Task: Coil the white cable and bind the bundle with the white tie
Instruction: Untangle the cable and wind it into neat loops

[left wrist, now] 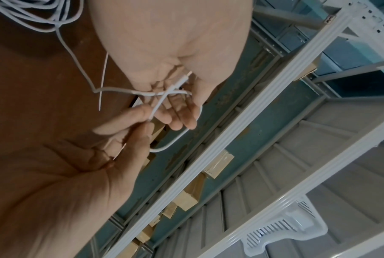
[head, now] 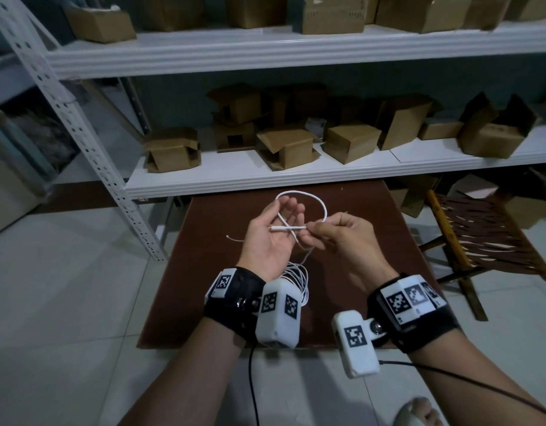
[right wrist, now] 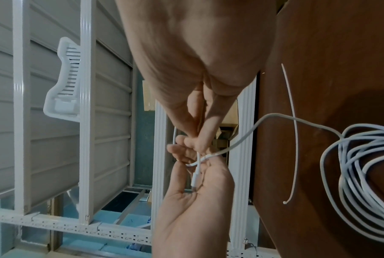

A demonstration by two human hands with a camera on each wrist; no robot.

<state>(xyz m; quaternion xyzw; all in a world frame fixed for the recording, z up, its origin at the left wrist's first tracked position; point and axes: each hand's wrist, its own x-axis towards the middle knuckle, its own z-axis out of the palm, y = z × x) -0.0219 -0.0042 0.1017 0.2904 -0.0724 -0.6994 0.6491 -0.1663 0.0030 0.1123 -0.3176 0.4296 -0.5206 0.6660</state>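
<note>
Head view looks down from above; wrist views close, facing fingers; all share brown table (head: 373,229).

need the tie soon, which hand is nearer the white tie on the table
Left. The left hand hovers right beside the white tie; the right hand, pinching the white cable, sits beyond the left.

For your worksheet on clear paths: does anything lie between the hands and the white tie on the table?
Nothing visible does. The white tie lies alone on the brown table, just left of the left hand. Both hands are busy, though: the right hand pinches the white cable.
</note>
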